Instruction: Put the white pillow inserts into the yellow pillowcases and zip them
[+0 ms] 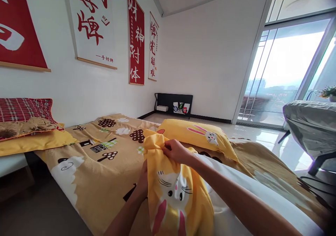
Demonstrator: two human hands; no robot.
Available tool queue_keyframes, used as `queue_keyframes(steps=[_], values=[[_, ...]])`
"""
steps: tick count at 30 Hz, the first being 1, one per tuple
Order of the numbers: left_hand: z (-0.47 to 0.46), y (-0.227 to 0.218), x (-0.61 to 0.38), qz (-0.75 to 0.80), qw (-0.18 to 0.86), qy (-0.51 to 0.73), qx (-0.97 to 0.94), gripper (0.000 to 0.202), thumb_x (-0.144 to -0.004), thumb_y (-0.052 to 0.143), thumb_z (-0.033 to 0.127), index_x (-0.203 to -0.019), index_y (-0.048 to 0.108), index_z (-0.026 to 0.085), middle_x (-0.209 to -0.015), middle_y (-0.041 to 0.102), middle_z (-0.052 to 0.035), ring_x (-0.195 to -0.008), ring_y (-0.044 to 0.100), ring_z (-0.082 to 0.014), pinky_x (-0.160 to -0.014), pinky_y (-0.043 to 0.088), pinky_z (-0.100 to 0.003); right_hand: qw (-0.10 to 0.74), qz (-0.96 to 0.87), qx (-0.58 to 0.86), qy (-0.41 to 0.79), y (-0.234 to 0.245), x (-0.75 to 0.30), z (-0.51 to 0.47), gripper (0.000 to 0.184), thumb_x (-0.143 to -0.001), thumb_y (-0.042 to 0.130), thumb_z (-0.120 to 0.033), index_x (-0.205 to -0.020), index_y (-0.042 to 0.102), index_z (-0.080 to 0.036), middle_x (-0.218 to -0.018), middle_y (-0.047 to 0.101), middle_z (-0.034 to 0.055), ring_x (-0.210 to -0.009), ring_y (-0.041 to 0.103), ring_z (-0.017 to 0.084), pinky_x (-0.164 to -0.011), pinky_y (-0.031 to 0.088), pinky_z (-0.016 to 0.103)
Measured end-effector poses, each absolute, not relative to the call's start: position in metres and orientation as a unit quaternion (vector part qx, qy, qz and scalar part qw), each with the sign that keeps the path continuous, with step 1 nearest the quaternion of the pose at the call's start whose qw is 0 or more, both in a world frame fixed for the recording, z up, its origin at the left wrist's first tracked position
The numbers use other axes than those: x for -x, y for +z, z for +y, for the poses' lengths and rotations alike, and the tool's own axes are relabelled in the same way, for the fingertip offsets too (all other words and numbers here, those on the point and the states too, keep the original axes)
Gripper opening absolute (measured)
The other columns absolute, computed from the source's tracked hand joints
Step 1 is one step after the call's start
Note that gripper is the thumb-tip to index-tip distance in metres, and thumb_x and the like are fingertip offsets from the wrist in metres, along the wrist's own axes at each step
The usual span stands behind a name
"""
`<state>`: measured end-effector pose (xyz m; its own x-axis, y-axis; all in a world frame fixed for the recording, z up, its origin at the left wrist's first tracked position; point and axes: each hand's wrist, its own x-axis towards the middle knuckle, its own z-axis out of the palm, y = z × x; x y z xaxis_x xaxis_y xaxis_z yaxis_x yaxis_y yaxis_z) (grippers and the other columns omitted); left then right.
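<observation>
A yellow pillowcase (pixel 178 201) printed with a rabbit face hangs in front of me over the bed. My right hand (pixel 177 151) pinches its top edge, fingers closed on the cloth. My left hand (pixel 143 181) sits mostly behind the pillowcase's left side, its fingers hidden by the cloth. A white pillow (pixel 236 194) lies under my right forearm, partly covered by the case. A second pillow in a yellow rabbit case (pixel 199 134) rests on the bed just beyond my hands.
The bed carries a tan sheet (pixel 105 166) with mushroom and sheep prints. At left lie a yellow cushion (pixel 34 141) and a red plaid pillow (pixel 26 112). Scrolls hang on the wall. A covered chair (pixel 312 131) stands right, by glass doors (pixel 283 71).
</observation>
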<state>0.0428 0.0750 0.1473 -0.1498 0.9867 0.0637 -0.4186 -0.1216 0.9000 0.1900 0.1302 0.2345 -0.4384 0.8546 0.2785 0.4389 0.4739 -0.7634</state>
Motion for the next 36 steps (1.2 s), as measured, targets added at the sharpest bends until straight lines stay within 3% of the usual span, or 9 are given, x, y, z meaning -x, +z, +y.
queue_keyframes(steps=[5, 9, 17, 20, 23, 26, 30, 33, 36], values=[[0.061, 0.160, -0.020, 0.340, 0.526, 0.603, -0.494, 0.022, -0.071, 0.069, 0.036, -0.080, 0.059, 0.020, -0.071, 0.055, 0.0010, -0.068, 0.049, -0.0147, -0.064, 0.042, -0.024, 0.398, -0.745, 0.417, 0.336, 0.230, -0.198, 0.141, 0.040, -0.067, 0.061, -0.056, -0.064, 0.050, -0.017, -0.059, 0.044, -0.0041, -0.055, 0.038, 0.009, -0.049, 0.031, 0.021], [0.045, 0.164, 0.004, 0.296, 0.496, 0.594, -0.560, 0.031, -0.083, 0.059, 0.044, -0.070, 0.049, 0.017, -0.066, 0.040, 0.0030, -0.062, 0.036, -0.0103, -0.058, 0.034, -0.020, 0.439, -0.716, 0.419, 0.345, 0.241, -0.202, 0.142, 0.050, -0.062, 0.063, -0.066, -0.064, 0.048, -0.018, -0.060, 0.044, -0.0038, -0.054, 0.037, 0.009, -0.047, 0.030, 0.021], [0.052, 0.158, 0.001, 0.416, 0.465, 0.466, -0.627, 0.026, -0.074, 0.060, 0.038, -0.089, 0.060, 0.017, -0.086, 0.061, -0.0045, -0.080, 0.052, -0.0197, -0.073, 0.044, -0.028, 0.420, -0.745, 0.369, 0.363, 0.244, -0.194, 0.122, 0.044, -0.066, 0.068, -0.058, -0.067, 0.052, -0.017, -0.060, 0.044, -0.0042, -0.055, 0.037, 0.009, -0.049, 0.029, 0.021], [0.057, 0.171, 0.013, 0.433, 0.358, 0.545, -0.623, 0.028, -0.067, 0.065, 0.030, -0.091, 0.056, 0.018, -0.088, 0.059, -0.0034, -0.080, 0.053, -0.0196, -0.071, 0.044, -0.027, 0.405, -0.766, 0.385, 0.319, 0.239, -0.195, 0.118, 0.039, -0.071, 0.064, -0.053, -0.067, 0.053, -0.017, -0.061, 0.042, -0.0042, -0.056, 0.035, 0.009, -0.049, 0.028, 0.022], [0.053, 0.197, 0.028, 0.383, 0.295, 0.622, -0.616, 0.018, -0.078, 0.056, 0.033, -0.089, 0.054, 0.019, -0.091, 0.057, -0.0029, -0.088, 0.054, -0.0185, -0.074, 0.044, -0.025, 0.391, -0.775, 0.399, 0.295, 0.238, -0.194, 0.116, 0.037, -0.074, 0.061, -0.052, -0.067, 0.053, -0.017, -0.060, 0.041, -0.0046, -0.055, 0.034, 0.008, -0.049, 0.026, 0.022], [0.044, 0.226, 0.025, 0.413, 0.294, 0.520, -0.688, 0.030, -0.088, 0.040, 0.043, -0.088, 0.058, 0.018, -0.088, 0.060, -0.0044, -0.086, 0.055, -0.0193, -0.073, 0.044, -0.026, 0.394, -0.781, 0.396, 0.278, 0.239, -0.190, 0.115, 0.034, -0.075, 0.059, -0.049, -0.067, 0.053, -0.017, -0.059, 0.040, -0.0050, -0.055, 0.033, 0.008, -0.049, 0.025, 0.022], [0.044, 0.250, 0.005, 0.516, 0.240, 0.327, -0.755, 0.036, -0.080, 0.052, 0.051, -0.086, 0.062, 0.017, -0.082, 0.065, -0.0045, -0.078, 0.058, -0.0218, -0.067, 0.042, -0.028, 0.415, -0.771, 0.399, 0.271, 0.237, -0.182, 0.114, 0.033, -0.076, 0.058, -0.046, -0.062, 0.050, -0.017, -0.058, 0.039, -0.0056, -0.055, 0.032, 0.008, -0.048, 0.025, 0.022], [0.055, 0.252, -0.002, 0.513, 0.266, 0.310, -0.755, 0.040, -0.076, 0.057, 0.052, -0.089, 0.065, 0.015, -0.086, 0.068, -0.0061, -0.081, 0.062, -0.0245, -0.065, 0.043, -0.028, 0.430, -0.766, 0.403, 0.258, 0.237, -0.179, 0.114, 0.034, -0.078, 0.056, -0.046, -0.062, 0.050, -0.017, -0.057, 0.038, -0.0058, -0.054, 0.031, 0.008, -0.048, 0.025, 0.023], [0.066, 0.247, -0.002, 0.467, 0.375, 0.376, -0.707, 0.038, -0.074, 0.062, 0.049, -0.090, 0.067, 0.015, -0.088, 0.069, -0.0065, -0.083, 0.063, -0.0248, -0.066, 0.046, -0.027, 0.420, -0.775, 0.414, 0.225, 0.245, -0.183, 0.108, 0.033, -0.083, 0.052, -0.046, -0.068, 0.055, -0.017, -0.058, 0.043, -0.0046, -0.055, 0.035, 0.009, -0.050, 0.028, 0.023]])
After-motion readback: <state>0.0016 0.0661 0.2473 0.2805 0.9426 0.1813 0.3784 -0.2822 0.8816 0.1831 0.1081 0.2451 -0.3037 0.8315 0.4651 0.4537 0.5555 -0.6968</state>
